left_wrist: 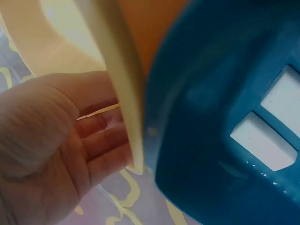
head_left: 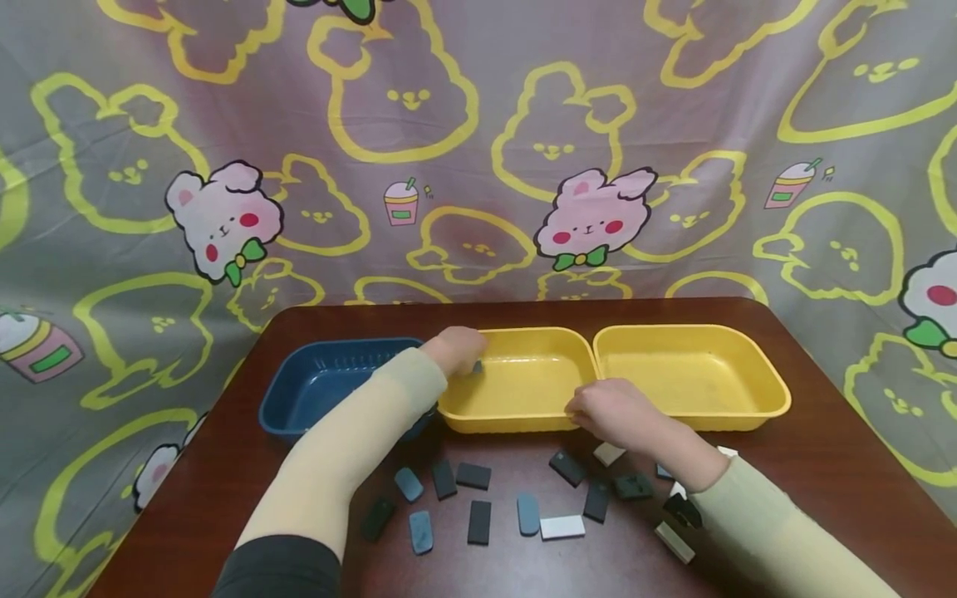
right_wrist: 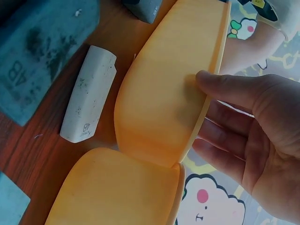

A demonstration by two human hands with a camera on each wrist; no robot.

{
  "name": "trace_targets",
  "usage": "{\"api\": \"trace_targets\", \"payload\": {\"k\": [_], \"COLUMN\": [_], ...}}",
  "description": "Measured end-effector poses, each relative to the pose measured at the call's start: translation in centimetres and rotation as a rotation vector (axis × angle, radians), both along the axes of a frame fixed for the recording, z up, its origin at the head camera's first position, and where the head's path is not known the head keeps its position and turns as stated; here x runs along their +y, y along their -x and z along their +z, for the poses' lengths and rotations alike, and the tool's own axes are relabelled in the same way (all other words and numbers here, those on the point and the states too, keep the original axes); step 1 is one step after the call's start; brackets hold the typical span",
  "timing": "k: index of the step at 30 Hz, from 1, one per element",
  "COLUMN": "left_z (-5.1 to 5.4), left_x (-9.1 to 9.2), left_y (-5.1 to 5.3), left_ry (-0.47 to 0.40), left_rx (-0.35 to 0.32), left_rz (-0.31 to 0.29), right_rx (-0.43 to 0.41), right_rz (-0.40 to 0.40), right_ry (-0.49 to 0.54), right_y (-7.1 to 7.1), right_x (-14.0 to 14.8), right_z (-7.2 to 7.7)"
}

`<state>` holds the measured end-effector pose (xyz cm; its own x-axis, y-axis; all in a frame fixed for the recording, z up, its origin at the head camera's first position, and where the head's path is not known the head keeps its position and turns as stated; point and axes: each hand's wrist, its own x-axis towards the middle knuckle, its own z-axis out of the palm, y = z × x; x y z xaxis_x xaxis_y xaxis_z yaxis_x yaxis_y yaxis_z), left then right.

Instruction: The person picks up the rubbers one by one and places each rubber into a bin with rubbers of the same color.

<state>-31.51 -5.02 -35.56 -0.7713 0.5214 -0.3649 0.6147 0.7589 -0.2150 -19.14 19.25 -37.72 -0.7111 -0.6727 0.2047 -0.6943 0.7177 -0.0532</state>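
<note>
My left hand [head_left: 454,350] reaches over the left rim of the middle yellow tray [head_left: 516,423]. A small blue-grey thing [head_left: 477,366] shows by its fingertips; whether they hold it cannot be told. In the left wrist view the yellow wall hides the fingertips of the left hand [left_wrist: 56,140]. My right hand [head_left: 616,411] pinches the same tray's front rim near its right corner. The right wrist view shows the thumb [right_wrist: 218,85] on the outside of the wall and the other fingers behind the rim. White erasers [left_wrist: 267,143] lie in the blue tray [left_wrist: 201,154].
A second yellow tray [head_left: 748,419] adjoins on the right; the blue tray stands on the left. Several blue erasers [head_left: 421,531], dark erasers [head_left: 479,523] and white erasers [head_left: 562,527] lie scattered on the brown table [head_left: 449,573] in front. A patterned curtain [head_left: 478,183] hangs behind.
</note>
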Motion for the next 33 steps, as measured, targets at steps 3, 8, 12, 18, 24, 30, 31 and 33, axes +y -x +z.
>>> {"api": "trace_targets", "payload": {"k": [3, 8, 12, 18, 24, 30, 31, 33], "left_z": [0.0, 0.0, 0.0, 0.7, 3.1, 5.8, 5.9, 6.0], "left_x": [0.2, 0.3, 0.4, 0.3, -1.0, -3.9, -4.5, -5.8], "left_y": [-0.1, -0.1, -0.2, -0.7, -3.4, -7.3, -7.9, -9.1], "left_ry": [0.021, 0.039, 0.037, 0.057, -0.023, -0.193, -0.220, -0.275], "left_rx": [-0.020, -0.026, -0.029, -0.004, 0.086, 0.171, 0.185, 0.208], "left_rz": [0.016, 0.023, 0.037, -0.004, -0.110, -0.161, -0.162, -0.161], "right_rx": [-0.010, -0.014, -0.011, -0.010, 0.000, 0.010, 0.006, -0.004], "right_rz": [-0.002, -0.005, 0.001, 0.008, 0.014, -0.002, -0.005, -0.007], "right_ry": [-0.004, -0.011, -0.008, 0.005, -0.002, -0.027, -0.029, -0.030], "right_y": [0.1, 0.2, 0.2, 0.0, -0.1, -0.2, -0.3, -0.3], "right_x": [0.0, 0.0, 0.0, -0.1, -0.2, -0.3, -0.3, -0.4], "right_z": [0.0, 0.0, 0.0, 0.1, 0.3, 0.4, 0.5, 0.5]}}
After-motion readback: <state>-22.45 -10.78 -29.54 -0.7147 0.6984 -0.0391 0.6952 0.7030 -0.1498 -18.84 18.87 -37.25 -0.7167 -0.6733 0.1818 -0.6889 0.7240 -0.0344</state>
